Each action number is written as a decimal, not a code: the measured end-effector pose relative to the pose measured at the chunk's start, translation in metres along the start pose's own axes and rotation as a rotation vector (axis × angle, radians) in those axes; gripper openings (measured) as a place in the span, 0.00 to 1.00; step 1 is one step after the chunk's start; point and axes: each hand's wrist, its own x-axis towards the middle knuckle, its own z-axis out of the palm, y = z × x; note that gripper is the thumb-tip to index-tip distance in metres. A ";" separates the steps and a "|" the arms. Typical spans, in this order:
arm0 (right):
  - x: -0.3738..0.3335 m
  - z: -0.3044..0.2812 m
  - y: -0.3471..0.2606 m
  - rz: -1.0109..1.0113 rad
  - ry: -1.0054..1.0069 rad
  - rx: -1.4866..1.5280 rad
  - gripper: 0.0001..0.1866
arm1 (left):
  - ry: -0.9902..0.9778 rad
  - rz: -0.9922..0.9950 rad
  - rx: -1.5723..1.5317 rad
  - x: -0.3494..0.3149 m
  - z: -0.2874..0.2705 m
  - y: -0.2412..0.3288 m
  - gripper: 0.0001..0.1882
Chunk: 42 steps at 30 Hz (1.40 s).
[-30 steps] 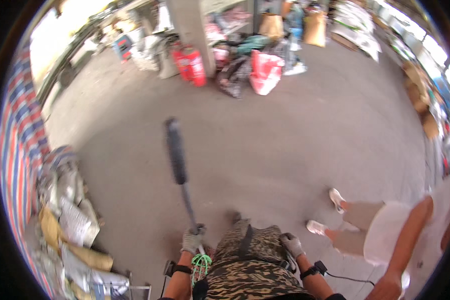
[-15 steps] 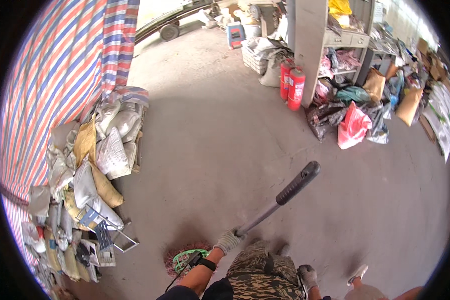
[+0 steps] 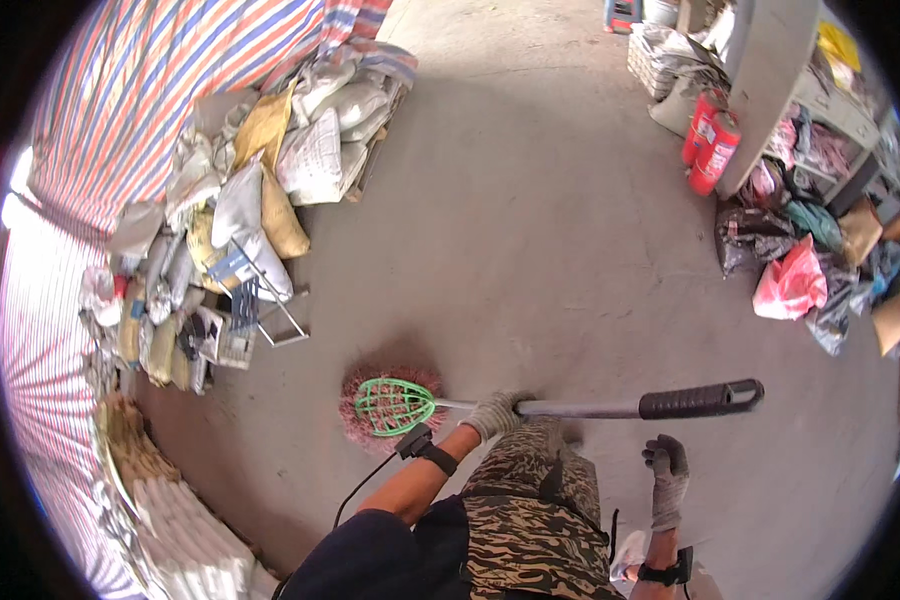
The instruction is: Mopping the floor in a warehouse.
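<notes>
A broom lies across the view, its handle nearly level. Its head (image 3: 395, 405), a green plastic cage over reddish bristles, rests on the floor to the left. My left hand (image 3: 495, 415), in a grey knit glove, is wrapped round the metal handle between the head and my legs. The black grip (image 3: 700, 400) at the handle's other end points right, with no hand on it. My right hand (image 3: 667, 468), also gloved, is off the broom just below that grip; its fingers are loosely bent and apart, holding nothing visible.
Stacked sacks (image 3: 245, 200) and a folding metal frame (image 3: 260, 290) stand at left before a striped tarp (image 3: 190, 90). Two red fire extinguishers (image 3: 715, 150) stand by a pillar at far right, near filled bags (image 3: 795, 280). Another person's shoe (image 3: 630, 555) shows beside my right forearm.
The view has shifted, bringing the whole broom head into sight. The handle has swung from slanting to nearly level. My right hand has risen from beside my leg toward the grip.
</notes>
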 end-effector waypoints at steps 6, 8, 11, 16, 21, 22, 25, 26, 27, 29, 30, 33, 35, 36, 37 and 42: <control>0.035 0.031 -0.035 -0.009 -0.252 -0.084 0.16 | 0.246 -0.022 -0.101 0.006 -0.007 0.016 0.14; 0.042 0.041 -0.035 0.015 -0.313 -0.115 0.16 | 0.369 -0.049 -0.137 0.008 -0.022 0.030 0.14; 0.056 0.055 -0.030 0.063 -0.509 -0.174 0.16 | 0.571 -0.110 -0.162 0.008 -0.058 0.044 0.15; 0.081 0.092 -0.024 0.168 -0.814 -0.215 0.13 | 1.197 -0.068 -0.158 -0.054 -0.149 0.076 0.16; 0.106 0.101 -0.001 0.261 -1.184 -0.088 0.09 | 1.590 -0.089 -0.527 -0.168 -0.148 0.155 0.14; 0.111 0.097 0.003 0.412 -1.269 0.006 0.06 | 1.635 -0.133 -0.599 -0.191 -0.135 0.176 0.14; 0.076 0.097 -0.014 0.331 -1.464 -0.308 0.07 | 1.892 -0.246 -0.344 -0.256 -0.069 0.214 0.17; 0.067 0.097 -0.017 0.122 -1.595 -0.453 0.07 | 1.978 -0.356 -0.335 -0.269 -0.050 0.231 0.16; 0.064 0.090 -0.011 0.118 -1.629 -0.468 0.07 | 2.027 -0.188 -0.352 -0.283 -0.029 0.245 0.17; 0.054 0.078 0.013 0.372 -1.669 -0.414 0.06 | 2.027 -0.147 -0.168 -0.303 0.007 0.272 0.19; 0.047 0.077 0.006 0.462 -1.711 -0.399 0.06 | 2.069 -0.167 -0.242 -0.300 0.029 0.286 0.19; 0.023 0.075 -0.005 0.464 -1.841 -0.566 0.09 | 2.146 -0.301 -0.442 -0.288 0.083 0.321 0.18; 0.005 0.071 0.000 0.472 -1.915 -0.642 0.11 | 2.148 -0.508 -0.581 -0.282 0.107 0.341 0.18; -0.006 0.068 0.005 0.484 -1.946 -0.691 0.13 | 1.991 -0.588 -0.509 -0.286 0.123 0.347 0.19; -0.020 0.066 0.009 0.474 -1.971 -0.725 0.13 | 1.829 -0.660 -0.446 -0.290 0.139 0.351 0.20; -0.087 0.063 0.062 0.852 -1.855 -0.764 0.23 | 1.770 -0.486 -0.328 -0.289 0.192 0.355 0.20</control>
